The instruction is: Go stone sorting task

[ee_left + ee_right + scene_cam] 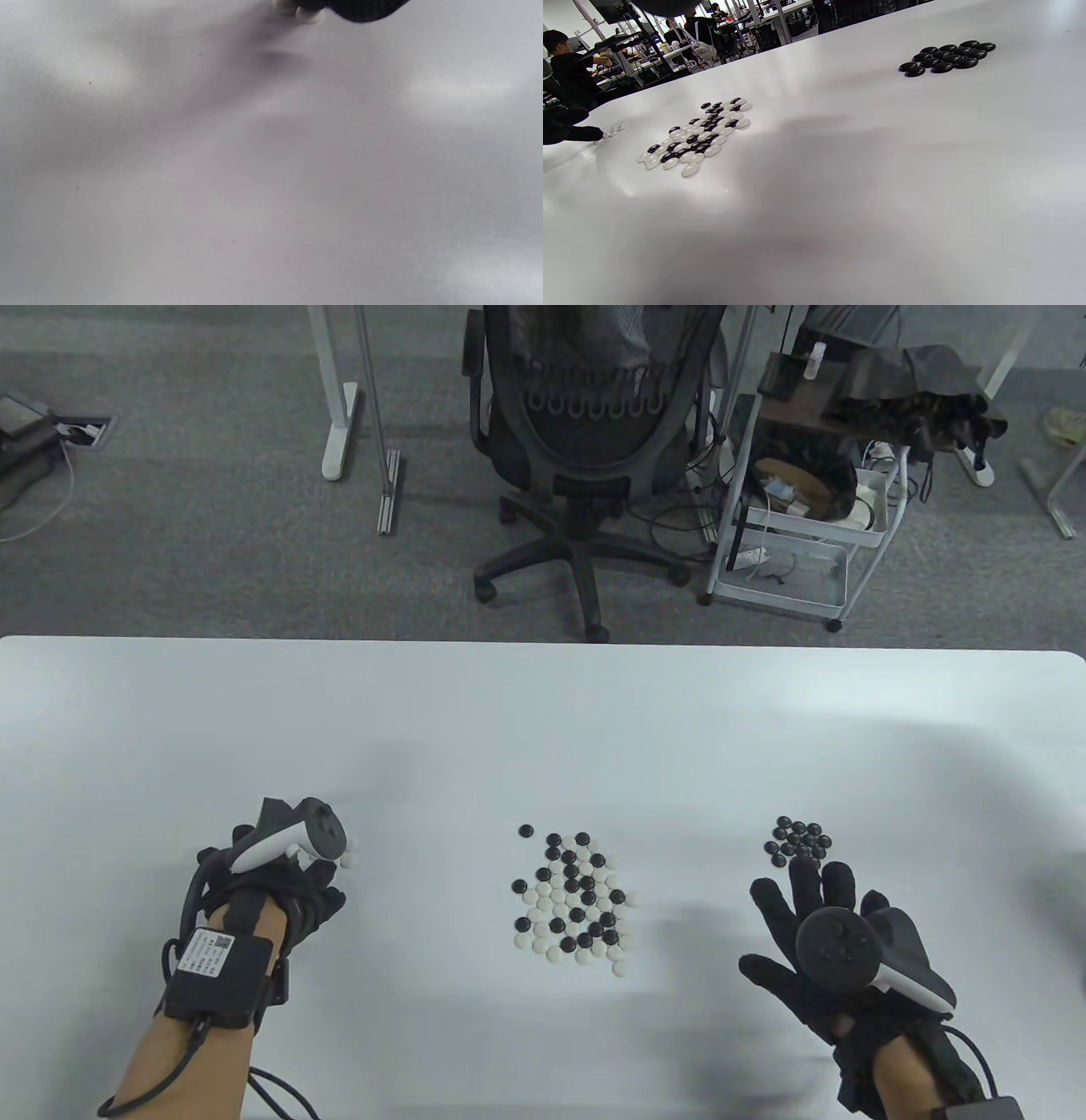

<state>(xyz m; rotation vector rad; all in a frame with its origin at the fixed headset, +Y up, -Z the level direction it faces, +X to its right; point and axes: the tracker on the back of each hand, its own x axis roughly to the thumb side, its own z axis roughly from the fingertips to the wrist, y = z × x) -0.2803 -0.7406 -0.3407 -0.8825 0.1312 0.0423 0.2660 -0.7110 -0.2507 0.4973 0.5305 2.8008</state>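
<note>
A mixed heap of black and white Go stones (573,899) lies at the table's middle, also visible in the right wrist view (695,135). A cluster of black stones (800,840) (946,55) sits to the right. My right hand (793,912) hovers just in front of that cluster, fingers spread and straight, holding nothing. A few white stones (348,861) (613,130) lie at the left. My left hand (327,872) is at them, fingers bent down under the tracker. In the left wrist view a black fingertip (356,6) sits beside white stones (297,10); the grip is hidden.
The white table (543,712) extends far beyond the stones, its far edge at mid-frame. An office chair (590,415) and a wire cart (797,534) stand on the floor behind it. A cable trails from my left wrist.
</note>
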